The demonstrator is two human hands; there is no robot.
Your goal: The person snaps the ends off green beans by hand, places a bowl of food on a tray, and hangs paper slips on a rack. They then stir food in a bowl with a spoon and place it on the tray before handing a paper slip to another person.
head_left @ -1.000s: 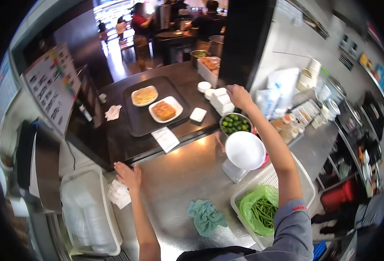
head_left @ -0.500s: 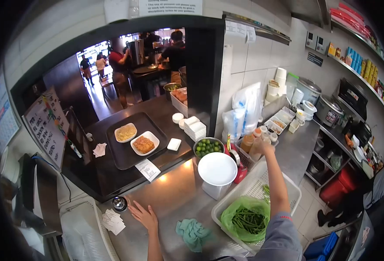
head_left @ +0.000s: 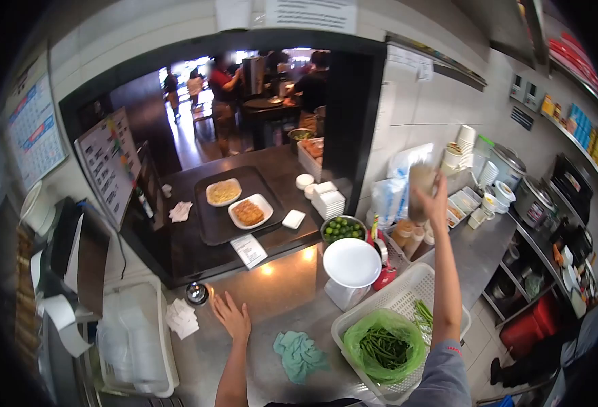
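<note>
My right hand [head_left: 434,202] is raised over the condiment basket, fingers wrapped round a sauce bottle [head_left: 421,188] smeared by motion. Just below it, several other sauce bottles [head_left: 403,233] stand in the basket. My left hand [head_left: 231,317] lies flat on the steel counter, fingers spread and holding nothing, beside a call bell [head_left: 196,293]. Between my arms lies a crumpled green cloth [head_left: 300,356]. Under my right forearm a white perforated basket [head_left: 340,330] holds a green plastic bag of green beans [head_left: 382,344].
A white-topped scale [head_left: 352,262] stands by a bowl of green citrus [head_left: 344,229]. On the black pass ledge, a tray [head_left: 208,235] carries two bowls of food, with a receipt [head_left: 248,251] at its front and stacked white dishes [head_left: 328,201] to the right. Another person stands far right.
My right hand has lifted a sauce bottle up out of the condiment basket. My left hand stays flat near the bell. The whole view has shifted as my head turned slightly left.
</note>
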